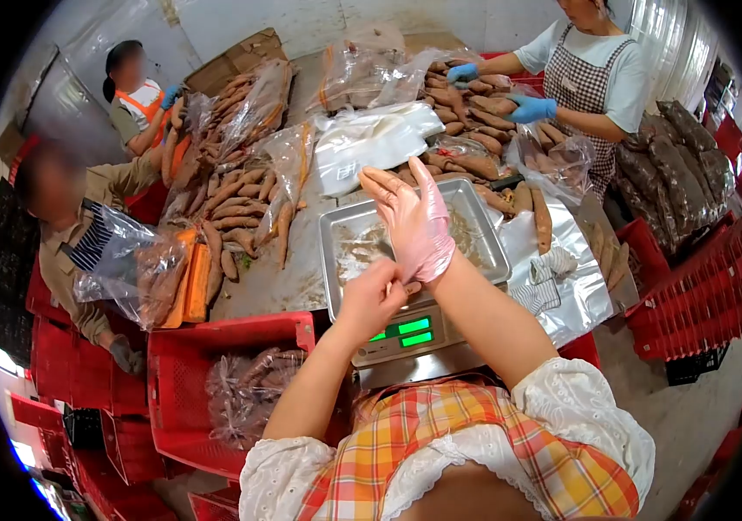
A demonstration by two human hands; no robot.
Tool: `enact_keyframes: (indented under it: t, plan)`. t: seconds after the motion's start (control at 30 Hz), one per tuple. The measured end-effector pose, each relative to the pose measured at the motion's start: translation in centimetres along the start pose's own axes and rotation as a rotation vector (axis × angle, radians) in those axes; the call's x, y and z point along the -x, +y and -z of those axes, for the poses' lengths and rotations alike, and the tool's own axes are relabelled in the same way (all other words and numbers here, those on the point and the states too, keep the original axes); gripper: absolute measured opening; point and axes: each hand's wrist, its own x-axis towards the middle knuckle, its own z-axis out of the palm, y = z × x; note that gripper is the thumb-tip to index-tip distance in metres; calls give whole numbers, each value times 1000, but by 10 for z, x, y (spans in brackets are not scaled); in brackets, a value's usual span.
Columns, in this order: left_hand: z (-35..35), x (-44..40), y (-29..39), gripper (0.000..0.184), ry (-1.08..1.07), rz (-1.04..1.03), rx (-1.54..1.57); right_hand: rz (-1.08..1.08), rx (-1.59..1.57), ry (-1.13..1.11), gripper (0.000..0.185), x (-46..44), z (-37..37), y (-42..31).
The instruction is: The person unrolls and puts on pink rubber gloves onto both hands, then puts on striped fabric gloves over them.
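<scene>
At the upper right, a co-worker [592,74] in a brown-and-white checked apron over a pale, short-sleeved top; at the upper left, a second co-worker [135,108] in orange and white; nearer on that side, a third co-worker [119,181] in tan long sleeves and a dark striped apron; along the back, a pale wall [319,24] and brown cardboard [236,62]; at the right, a crumpled striped cloth [545,280] lying on a silvery sheet [577,306]; farther right, heaped dark bundles [670,165] and stacked red crates [701,291]; at the lower left, more red crates [85,369].
</scene>
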Motion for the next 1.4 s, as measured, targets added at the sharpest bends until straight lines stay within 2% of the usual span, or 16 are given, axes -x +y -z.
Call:
enact_keyframes:
  t: [0.07, 0.13, 0.2, 0.27, 0.3, 0.33, 0.4, 0.43, 0.53, 0.57, 0.9, 1.13, 1.2, 1.23, 1.33, 1.4]
  plan:
    - [-3, 7, 0, 6, -11, -122, 56, 55, 113, 1, 76, -2, -3, 3]
    - [-4, 14, 10, 4, -123, 202, 351, 7, 271, 94, 66, 0, -14, 7]
    - [2, 13, 10, 5, -149, 212, 310, -66, 398, 167, 57, 4, -15, 8]
    - [20, 1, 36, 7, 41, 286, 191, 160, 1737, 41, 60, -2, 5, 18]
    - [31, -3, 39, 12, 168, 187, -27, 238, 1794, -40, 61, -7, 14, 21]
    - [39, -8, 36, 12, 172, 186, -27, 240, 1796, -45, 61, -5, 16, 21]
    - [51, -19, 32, 17, 298, -77, -450, 440, 2481, -340, 60, 0, 12, 21]
    - [49, -22, 32, 17, 240, -23, -546, 299, 2627, -454, 63, 1, 5, 22]
    - [37, -27, 13, 11, 99, -89, -779, 422, 2894, -690, 67, 13, -10, 21]
    - [34, -27, 9, 8, 102, -114, -817, 297, 2973, -700, 70, 7, -6, 33]
    - [38, -29, 1, 8, 74, -177, -833, 177, 3088, -686, 71, -1, 13, 53]
    - [43, -33, -13, 9, 109, -150, -837, 120, 2862, -654, 72, -10, 14, 59]
    - [48, -31, -5, 12, -44, -141, -807, 250, 3338, -719, 72, -11, 18, 61]
    - [49, -33, -3, 16, -159, -90, -894, 285, 3329, -736, 72, -7, 15, 60]
    - [47, -34, -6, 21, -203, -150, -975, -78, 2996, -792, 70, -2, 6, 57]
    - [45, -36, -9, 24, -184, -119, -1018, -86, 2955, -825, 70, -3, 7, 60]
